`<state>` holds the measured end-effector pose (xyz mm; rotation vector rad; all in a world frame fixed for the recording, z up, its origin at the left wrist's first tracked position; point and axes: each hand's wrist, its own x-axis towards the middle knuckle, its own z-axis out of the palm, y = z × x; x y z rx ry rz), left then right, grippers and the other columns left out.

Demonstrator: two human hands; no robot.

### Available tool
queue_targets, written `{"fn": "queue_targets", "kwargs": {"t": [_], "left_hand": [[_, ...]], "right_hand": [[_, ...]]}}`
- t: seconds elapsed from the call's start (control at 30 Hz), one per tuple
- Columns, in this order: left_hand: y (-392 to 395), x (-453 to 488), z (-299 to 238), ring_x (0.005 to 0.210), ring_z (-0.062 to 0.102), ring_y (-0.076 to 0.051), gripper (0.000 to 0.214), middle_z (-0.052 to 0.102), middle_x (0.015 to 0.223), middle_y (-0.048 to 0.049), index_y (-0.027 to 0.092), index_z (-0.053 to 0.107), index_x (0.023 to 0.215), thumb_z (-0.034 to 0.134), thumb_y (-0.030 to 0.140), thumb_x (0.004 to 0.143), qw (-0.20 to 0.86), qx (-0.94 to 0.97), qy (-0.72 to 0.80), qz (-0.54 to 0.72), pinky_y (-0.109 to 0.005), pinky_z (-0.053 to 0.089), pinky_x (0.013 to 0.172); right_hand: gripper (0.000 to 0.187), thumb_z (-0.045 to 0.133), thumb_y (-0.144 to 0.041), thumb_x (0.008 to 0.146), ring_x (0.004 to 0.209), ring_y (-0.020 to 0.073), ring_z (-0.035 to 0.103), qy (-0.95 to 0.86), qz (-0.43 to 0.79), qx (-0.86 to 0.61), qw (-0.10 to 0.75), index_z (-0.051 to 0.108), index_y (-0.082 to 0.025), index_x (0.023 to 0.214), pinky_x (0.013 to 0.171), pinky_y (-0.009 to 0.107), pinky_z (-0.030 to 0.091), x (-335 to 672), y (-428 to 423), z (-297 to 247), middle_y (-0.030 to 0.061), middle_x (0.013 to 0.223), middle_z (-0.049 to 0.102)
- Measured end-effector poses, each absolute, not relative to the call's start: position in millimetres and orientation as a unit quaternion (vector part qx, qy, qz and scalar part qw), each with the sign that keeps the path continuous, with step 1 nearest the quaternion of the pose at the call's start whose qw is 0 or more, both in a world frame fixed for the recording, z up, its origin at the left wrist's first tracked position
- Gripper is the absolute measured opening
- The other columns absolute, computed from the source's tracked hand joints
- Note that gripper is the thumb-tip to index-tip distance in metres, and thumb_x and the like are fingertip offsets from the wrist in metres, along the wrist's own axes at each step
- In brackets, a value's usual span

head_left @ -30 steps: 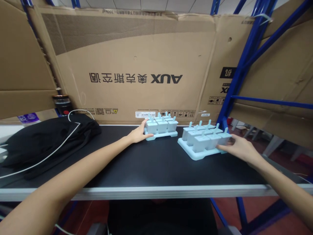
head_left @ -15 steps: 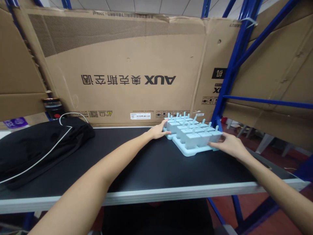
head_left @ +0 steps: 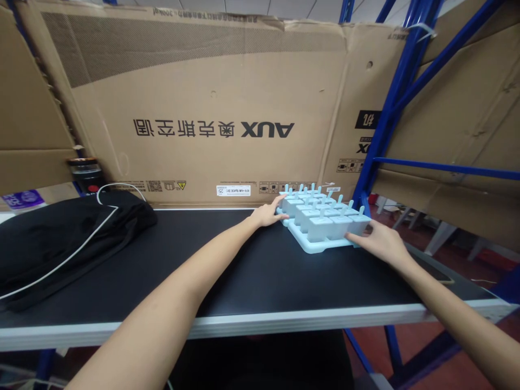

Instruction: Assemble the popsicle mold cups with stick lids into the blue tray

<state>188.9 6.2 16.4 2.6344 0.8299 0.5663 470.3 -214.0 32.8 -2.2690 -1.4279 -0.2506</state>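
Two light blue ice-pop mould trays stand side by side on the black table (head_left: 260,271), toward its back right. The near tray (head_left: 325,227) holds several moulds with stick handles; the far tray (head_left: 298,199) sits tight against it. My left hand (head_left: 268,215) rests against the left end of the far tray, fingers laid along its side. My right hand (head_left: 376,238) grips the near tray's right end, fingers curled on the corner mould.
A large AUX cardboard box (head_left: 227,108) walls off the back of the table. A black cloth bag (head_left: 60,238) with a white cable lies at the left, a dark jar (head_left: 83,170) behind it. Blue rack posts (head_left: 382,135) rise at the right.
The far tray has slid right across the table under my left hand and now sits against the near tray, which my right hand has kept holding.
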Motion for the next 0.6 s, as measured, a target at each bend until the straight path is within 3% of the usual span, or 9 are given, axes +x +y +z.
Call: {"fn": "queue_targets", "kwargs": {"t": [0.17,0.47,0.6], "left_hand": [[5.9,188.5,16.9,0.13,0.053,-0.033,0.089,0.051,0.147,-0.0077,0.039,0.002,0.154,0.051,0.069,0.086,0.157,0.92,0.298,0.198,-0.048,0.039,0.106],[0.9,187.7,10.1,0.134,0.048,-0.034,0.09,0.044,0.151,-0.0086,0.036,-0.007,0.154,0.041,0.072,0.088,0.146,0.915,0.317,0.2,-0.05,0.04,0.105],[-11.0,181.8,8.9,0.132,0.049,-0.034,0.084,0.042,0.152,-0.0108,0.032,0.0,0.154,0.04,0.069,0.09,0.134,0.909,0.331,0.214,-0.05,0.043,0.102]], "right_hand": [[0.059,0.051,-0.069,0.075,0.095,0.0378,0.067,-0.503,-0.137,-0.837,0.168,0.059,-0.015,0.096,0.068,0.04,0.048,463.1,-214.1,28.3,0.0184,0.099,0.07],[0.055,0.047,-0.065,0.08,0.094,0.0358,0.065,-0.514,-0.145,-0.83,0.158,0.057,-0.014,0.099,0.068,0.038,0.045,459.4,-217.3,28.8,0.0183,0.1,0.068],[0.056,0.048,-0.065,0.079,0.093,0.0352,0.065,-0.508,-0.14,-0.834,0.163,0.058,-0.014,0.099,0.068,0.038,0.045,458.9,-218.1,28.7,0.0185,0.099,0.068]]}}
